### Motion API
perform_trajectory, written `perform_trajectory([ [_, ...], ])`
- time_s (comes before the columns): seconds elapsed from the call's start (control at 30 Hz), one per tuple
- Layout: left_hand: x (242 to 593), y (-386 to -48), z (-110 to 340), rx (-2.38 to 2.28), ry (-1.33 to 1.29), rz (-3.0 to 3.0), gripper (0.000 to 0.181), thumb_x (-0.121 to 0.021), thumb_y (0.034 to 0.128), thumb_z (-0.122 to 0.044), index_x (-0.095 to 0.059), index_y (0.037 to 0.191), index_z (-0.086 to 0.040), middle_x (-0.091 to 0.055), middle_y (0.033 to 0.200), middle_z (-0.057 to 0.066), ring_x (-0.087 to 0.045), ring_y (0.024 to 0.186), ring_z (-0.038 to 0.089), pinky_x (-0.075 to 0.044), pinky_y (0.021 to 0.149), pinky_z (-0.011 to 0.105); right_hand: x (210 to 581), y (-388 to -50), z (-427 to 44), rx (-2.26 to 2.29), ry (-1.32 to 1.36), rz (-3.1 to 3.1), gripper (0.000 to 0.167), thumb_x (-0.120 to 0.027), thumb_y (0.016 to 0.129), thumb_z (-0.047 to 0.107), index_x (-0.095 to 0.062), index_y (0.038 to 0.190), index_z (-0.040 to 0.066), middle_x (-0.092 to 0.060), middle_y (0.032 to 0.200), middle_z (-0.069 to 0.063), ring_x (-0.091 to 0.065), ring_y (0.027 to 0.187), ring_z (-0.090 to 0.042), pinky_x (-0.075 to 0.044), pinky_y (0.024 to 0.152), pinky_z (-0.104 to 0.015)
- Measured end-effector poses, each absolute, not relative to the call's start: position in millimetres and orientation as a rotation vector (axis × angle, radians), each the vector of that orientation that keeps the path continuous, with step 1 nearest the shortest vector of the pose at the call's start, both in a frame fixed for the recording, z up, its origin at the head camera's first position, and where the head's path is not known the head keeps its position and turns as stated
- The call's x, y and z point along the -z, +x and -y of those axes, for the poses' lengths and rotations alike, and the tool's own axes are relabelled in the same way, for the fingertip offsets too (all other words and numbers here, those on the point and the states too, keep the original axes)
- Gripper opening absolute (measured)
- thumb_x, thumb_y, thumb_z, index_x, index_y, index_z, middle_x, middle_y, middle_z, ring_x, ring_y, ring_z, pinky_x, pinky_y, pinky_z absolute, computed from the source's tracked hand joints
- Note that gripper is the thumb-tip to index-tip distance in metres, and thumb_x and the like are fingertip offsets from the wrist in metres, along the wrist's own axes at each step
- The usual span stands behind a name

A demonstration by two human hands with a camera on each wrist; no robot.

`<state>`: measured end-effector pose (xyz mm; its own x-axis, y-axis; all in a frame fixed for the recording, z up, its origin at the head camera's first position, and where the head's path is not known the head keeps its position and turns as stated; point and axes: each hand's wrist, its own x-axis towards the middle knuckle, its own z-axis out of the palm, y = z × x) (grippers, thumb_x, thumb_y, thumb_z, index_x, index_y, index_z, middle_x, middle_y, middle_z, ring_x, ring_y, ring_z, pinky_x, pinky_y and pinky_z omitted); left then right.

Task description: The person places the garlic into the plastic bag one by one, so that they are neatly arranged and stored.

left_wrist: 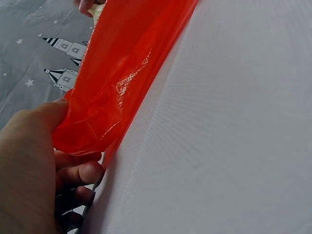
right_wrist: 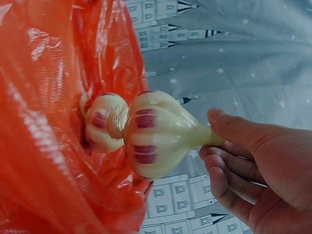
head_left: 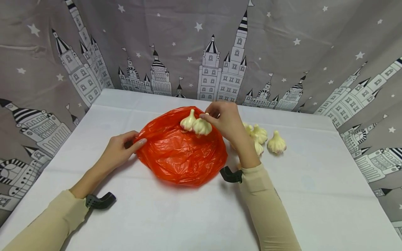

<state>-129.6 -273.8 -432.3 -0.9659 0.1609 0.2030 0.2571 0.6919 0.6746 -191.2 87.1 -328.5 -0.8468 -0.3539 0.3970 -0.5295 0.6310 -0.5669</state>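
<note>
Over red bag (head_left: 179, 157): R fingers (right_wrist: 226, 190) pinch garlic (right_wrist: 158, 136) (stem up, axis approx. vert.); L fingers (left_wrist: 80, 174) pinch bag.

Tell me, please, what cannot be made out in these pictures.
Head view: the number of loose garlic bulbs, partly covered by the right arm.
Left wrist view: most of a bulb, hidden behind the red bag.
Right wrist view: full outline of the rear bulb, blocked by the held bulb.
</note>
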Motion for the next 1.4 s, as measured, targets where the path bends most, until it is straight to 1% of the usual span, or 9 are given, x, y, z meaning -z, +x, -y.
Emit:
perform_trajectory([
  [0.13,431.9,-130.0,273.0,1.143,-0.347,2.772,0.030,-0.068,0.1037,-0.036,-0.072,0.119,-0.011,-0.069,0.087,0.004,-0.059,0.077,0.018,-0.050,0.067,0.020,334.3,-194.4,-85.4,-0.986,0.717,2.629,0.018,-0.082,0.094,0.022,-0.078,0.087,0.006,-0.074,0.078,-0.006,-0.066,0.069,-0.018,-0.053,0.064,-0.030],
  [0.27,431.6,-129.9,273.1,1.151,-0.342,2.777,0.031,-0.068,0.1036,-0.037,-0.072,0.121,-0.011,-0.070,0.089,0.004,-0.060,0.078,0.018,-0.050,0.068,0.019,339.3,-196.9,-83.1,-0.965,0.705,2.680,0.017,-0.082,0.094,0.021,-0.078,0.088,0.005,-0.074,0.079,-0.007,-0.065,0.069,-0.019,-0.053,0.065,-0.030],
  [0.53,432.2,-129.9,273.5,1.166,-0.345,2.772,0.031,-0.069,0.1033,-0.037,-0.073,0.121,-0.012,-0.071,0.089,0.004,-0.061,0.077,0.016,-0.050,0.068,0.019,346.6,-200.5,-81.4,-0.854,0.687,2.766,0.019,-0.081,0.095,0.024,-0.077,0.090,0.006,-0.074,0.081,-0.007,-0.066,0.072,-0.020,-0.055,0.069,-0.033],
  [0.83,432.0,-129.6,273.1,1.147,-0.345,2.775,0.032,-0.069,0.1034,-0.036,-0.072,0.122,-0.010,-0.070,0.088,0.004,-0.060,0.077,0.017,-0.051,0.068,0.019,356.5,-205.3,-81.0,-0.769,0.711,2.798,0.021,-0.080,0.096,0.025,-0.076,0.088,0.006,-0.073,0.079,-0.007,-0.064,0.073,-0.021,-0.052,0.072,-0.035],
  [1.13,429.3,-129.6,269.5,1.145,-0.337,2.780,0.031,-0.068,0.1036,-0.036,-0.072,0.121,-0.010,-0.071,0.089,0.005,-0.060,0.077,0.017,-0.051,0.068,0.019,354.8,-207.1,-85.3,-0.823,0.696,2.789,0.022,-0.080,0.096,0.028,-0.078,0.090,0.008,-0.074,0.081,-0.005,-0.065,0.074,-0.019,-0.054,0.071,-0.034],
  [1.27,429.6,-130.0,268.2,1.146,-0.337,2.775,0.029,-0.069,0.1034,-0.035,-0.072,0.120,-0.011,-0.070,0.088,0.004,-0.060,0.076,0.017,-0.051,0.067,0.019,352.1,-207.3,-88.5,-0.846,0.671,2.798,0.023,-0.078,0.098,0.031,-0.079,0.094,0.008,-0.075,0.085,-0.004,-0.067,0.077,-0.019,-0.055,0.072,-0.033],
  [1.4,429.4,-130.5,266.9,1.139,-0.341,2.768,0.028,-0.069,0.1031,-0.034,-0.073,0.118,-0.011,-0.069,0.086,0.004,-0.059,0.075,0.016,-0.050,0.066,0.020,346.2,-206.2,-91.7,-0.852,0.655,2.805,0.023,-0.075,0.100,0.031,-0.080,0.097,0.008,-0.076,0.088,-0.004,-0.066,0.078,-0.019,-0.055,0.070,-0.032],
])
